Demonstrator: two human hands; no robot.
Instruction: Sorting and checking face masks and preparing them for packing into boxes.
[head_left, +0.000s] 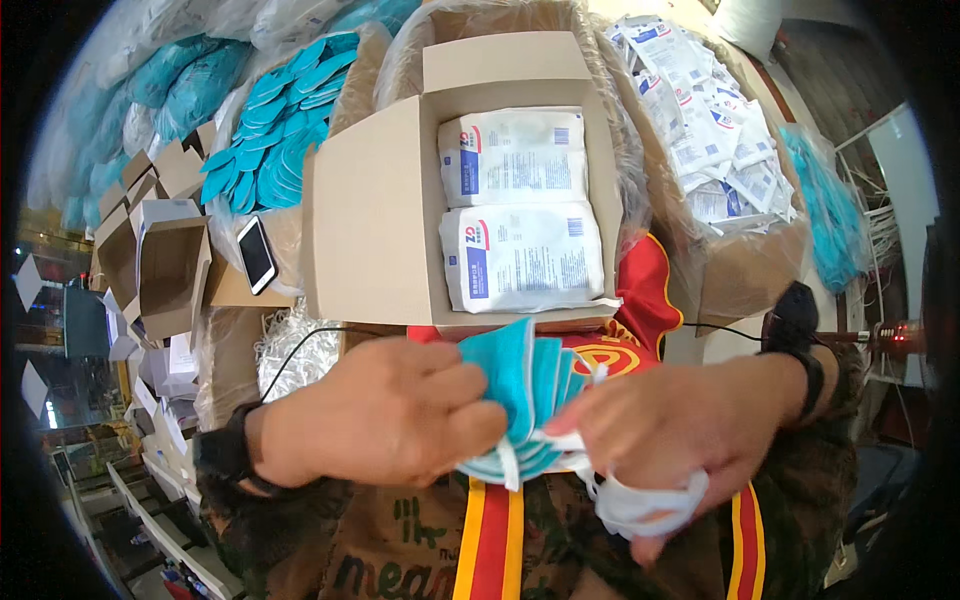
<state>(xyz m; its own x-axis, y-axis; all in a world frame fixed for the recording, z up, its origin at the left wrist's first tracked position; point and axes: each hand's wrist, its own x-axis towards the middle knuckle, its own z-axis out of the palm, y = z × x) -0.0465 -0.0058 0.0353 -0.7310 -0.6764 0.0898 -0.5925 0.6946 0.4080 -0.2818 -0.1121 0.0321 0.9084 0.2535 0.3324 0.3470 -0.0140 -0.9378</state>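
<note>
"Where are the masks sitting?"

"I'm seeing a fanned stack of teal masks [515, 380] just below the middle of my view, spanning both hands; I'm taking it as my dial's centre."

"And what are the hands doing?"

"At nine o'clock the left hand [385, 410] is curling tightly over the stack's edge, grasping it. At three, the right hand [680, 415] is meeting the other edge; blur is hiding whether its fingers are pinching anything, so I cannot tell."

"What's lying further out?"

"At twelve, an open cardboard box [370, 210] is holding two visible white packs [535, 255]. A heap of small white packets [710, 130] is lying at one o'clock, a pile of loose teal masks [280, 130] between ten and eleven, a phone [257, 255] at ten."

"How far along are you calling it?"

"I'm judging it part-done. These masks are sitting gathered together, but outside any wrapping and outside the box, with white straps [509, 465] hanging loose. The box flaps are standing open, and the pile is lying unsorted, so plenty is apparently remaining."
</note>
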